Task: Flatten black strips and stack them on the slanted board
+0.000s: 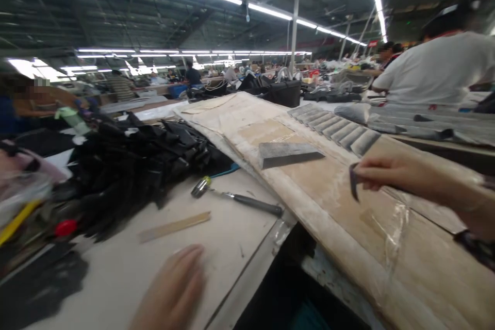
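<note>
My right hand [381, 171] is raised over the tilted wooden board [332, 206], its fingers pinching a small dark curved strip [353, 183]. Over the pale tabletop [116, 268], at the bottom, is my left hand [174, 289]; it is blurred, with its fingers stretched forward and nothing visible in them. A grey flat-sided piece [290, 154] lies on the board, left of my right hand. Behind it, several grey pieces [336, 126] overlap in a row. Between my left hand and the board lie a hammer [247, 201] with a dark handle and a thin wooden strip [176, 227].
A heap of black pieces [135, 160] covers the left of the table. Near it are a red round cap [65, 227] and a yellow strip [19, 221]. A dark gap [282, 289] separates table and board. A person in a pale shirt [436, 69] is at the right.
</note>
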`<state>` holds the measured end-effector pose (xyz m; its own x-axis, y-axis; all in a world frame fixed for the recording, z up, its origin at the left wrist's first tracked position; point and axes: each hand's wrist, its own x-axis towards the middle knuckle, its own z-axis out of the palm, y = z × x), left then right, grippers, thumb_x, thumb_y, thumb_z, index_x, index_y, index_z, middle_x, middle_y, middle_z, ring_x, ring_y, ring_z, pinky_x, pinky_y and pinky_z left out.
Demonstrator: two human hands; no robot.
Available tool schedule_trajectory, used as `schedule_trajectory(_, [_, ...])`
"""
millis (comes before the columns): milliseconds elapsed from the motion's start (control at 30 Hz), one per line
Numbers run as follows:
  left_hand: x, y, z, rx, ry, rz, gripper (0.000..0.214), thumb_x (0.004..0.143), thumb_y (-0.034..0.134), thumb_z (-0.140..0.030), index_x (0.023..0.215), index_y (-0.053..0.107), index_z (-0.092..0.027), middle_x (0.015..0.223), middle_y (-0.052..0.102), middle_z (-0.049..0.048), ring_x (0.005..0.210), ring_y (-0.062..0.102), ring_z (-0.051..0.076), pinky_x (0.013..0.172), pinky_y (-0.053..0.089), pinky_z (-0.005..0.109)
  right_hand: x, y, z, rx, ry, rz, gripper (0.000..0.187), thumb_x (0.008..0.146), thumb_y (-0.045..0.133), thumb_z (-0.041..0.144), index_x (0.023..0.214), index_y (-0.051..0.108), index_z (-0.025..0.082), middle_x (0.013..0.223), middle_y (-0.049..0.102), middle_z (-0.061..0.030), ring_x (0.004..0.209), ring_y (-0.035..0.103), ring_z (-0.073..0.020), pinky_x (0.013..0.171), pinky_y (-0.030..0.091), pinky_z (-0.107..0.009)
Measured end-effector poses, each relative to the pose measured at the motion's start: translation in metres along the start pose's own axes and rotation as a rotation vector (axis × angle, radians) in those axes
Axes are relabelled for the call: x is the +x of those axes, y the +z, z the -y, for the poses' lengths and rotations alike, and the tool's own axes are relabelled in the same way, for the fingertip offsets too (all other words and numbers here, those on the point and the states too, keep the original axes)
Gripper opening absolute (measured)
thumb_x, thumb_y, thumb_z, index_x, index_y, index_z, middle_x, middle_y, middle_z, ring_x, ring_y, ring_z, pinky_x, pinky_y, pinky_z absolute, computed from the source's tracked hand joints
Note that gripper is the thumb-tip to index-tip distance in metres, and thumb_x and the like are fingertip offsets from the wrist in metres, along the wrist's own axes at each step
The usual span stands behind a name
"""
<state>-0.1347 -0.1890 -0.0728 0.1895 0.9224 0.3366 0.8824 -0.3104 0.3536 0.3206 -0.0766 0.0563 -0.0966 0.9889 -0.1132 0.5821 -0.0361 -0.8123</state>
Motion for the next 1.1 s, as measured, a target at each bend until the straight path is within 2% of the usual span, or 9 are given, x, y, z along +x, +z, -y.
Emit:
schedule_trajectory(133, [-0.001, -0.003, -0.071, -0.265, -0.051, 0.281, 0.056, 0.074, 0.054, -0.043, 0.126, 0.043, -0.023, 0.125, 0.051, 0.0081, 0.110, 0.049, 0.023, 0.095, 0.040, 0.037, -0.032, 0.139, 0.055, 0.012, -0.247, 0.438, 0.024, 0.076, 0.053, 0.038, 0.069, 0.061, 0.017, 0.060, 0.060, -0.0003, 0.055, 0.054, -0.0110, 0.052, 0.042, -0.021])
schedule_trajectory(267, [-0.004, -0.016, -0.105, -0.549, -0.163, 0.274, 0.048, 0.072, 0.057, -0.044, 0.115, 0.052, -0.023, 0.109, 0.060, 0.0054, 0.098, 0.054, 0.023, 0.085, 0.044, 0.033, -0.053, 0.214, 0.108, -0.034, -0.519, 0.538, 0.019, 0.077, 0.052, 0.032, 0.072, 0.062, 0.016, 0.065, 0.061, 0.0005, 0.060, 0.053, -0.0099, 0.053, 0.039, -0.019])
schedule_trajectory(333, [-0.009, -0.024, -0.100, -0.595, -0.254, 0.253, 0.035, 0.081, 0.043, -0.042, 0.103, 0.059, -0.020, 0.095, 0.063, 0.0060, 0.086, 0.057, 0.021, 0.077, 0.044, 0.031, -0.057, 0.232, 0.129, -0.101, -0.663, 0.514, 0.017, 0.078, 0.053, 0.030, 0.071, 0.061, 0.017, 0.066, 0.060, 0.0009, 0.061, 0.052, -0.0094, 0.055, 0.038, -0.019])
schedule_trajectory(467, [-0.023, -0.036, -0.069, -0.649, -0.490, 0.309, 0.048, 0.084, 0.028, -0.049, 0.076, 0.061, -0.015, 0.063, 0.059, 0.0040, 0.058, 0.053, 0.016, 0.057, 0.040, 0.028, -0.056, 0.255, 0.154, -0.298, -0.873, 0.320, 0.031, 0.078, 0.054, 0.042, 0.060, 0.056, 0.017, 0.060, 0.056, 0.0012, 0.057, 0.047, -0.0093, 0.052, 0.031, -0.021])
schedule_trajectory(600, [-0.041, -0.057, -0.041, -0.881, -0.705, 0.289, 0.052, 0.076, 0.034, -0.061, 0.071, 0.056, -0.013, 0.050, 0.051, -0.0007, 0.042, 0.043, 0.009, 0.043, 0.030, 0.022, -0.049, 0.271, 0.163, -0.409, -0.966, 0.173, 0.044, 0.085, 0.038, 0.050, 0.059, 0.052, 0.018, 0.060, 0.053, -0.0001, 0.057, 0.046, -0.0104, 0.053, 0.029, -0.023])
schedule_trajectory(733, [-0.074, -0.082, -0.028, -0.986, -0.928, 0.228, 0.052, 0.067, 0.044, -0.065, 0.069, 0.053, -0.014, 0.048, 0.050, -0.0021, 0.041, 0.041, 0.008, 0.041, 0.027, 0.019, -0.050, 0.278, 0.159, -0.448, -0.978, 0.015, 0.030, 0.089, 0.035, 0.039, 0.079, 0.054, 0.018, 0.073, 0.057, -0.0030, 0.065, 0.049, -0.0130, 0.060, 0.033, -0.025])
schedule_trajectory(800, [-0.090, -0.087, -0.023, -1.019, -1.047, 0.228, 0.053, 0.062, 0.047, -0.067, 0.067, 0.052, -0.014, 0.045, 0.048, -0.0029, 0.040, 0.040, 0.006, 0.040, 0.025, 0.018, -0.055, 0.283, 0.152, -0.426, -0.981, 0.047, 0.023, 0.088, 0.038, 0.034, 0.089, 0.053, 0.017, 0.079, 0.057, -0.0036, 0.070, 0.051, -0.0138, 0.063, 0.035, -0.025])
schedule_trajectory(933, [-0.112, -0.083, -0.012, -1.086, -1.172, 0.216, 0.057, 0.056, 0.048, -0.072, 0.063, 0.050, -0.016, 0.042, 0.047, -0.0033, 0.035, 0.035, 0.005, 0.035, 0.022, 0.016, -0.069, 0.312, 0.127, -0.515, -1.157, 0.384, 0.016, 0.087, 0.041, 0.027, 0.082, 0.053, 0.018, 0.081, 0.057, -0.0032, 0.076, 0.050, -0.0149, 0.066, 0.038, -0.025])
schedule_trajectory(1100, [-0.124, -0.087, -0.010, -1.115, -1.040, 0.267, 0.067, 0.070, 0.016, -0.076, 0.054, 0.045, -0.018, 0.032, 0.035, -0.0035, 0.026, 0.025, 0.006, 0.028, 0.018, 0.017, -0.065, 0.348, 0.104, -0.639, -1.179, 0.418, 0.010, 0.082, 0.044, 0.014, 0.076, 0.051, 0.016, 0.079, 0.055, -0.0034, 0.074, 0.048, -0.0157, 0.067, 0.038, -0.027])
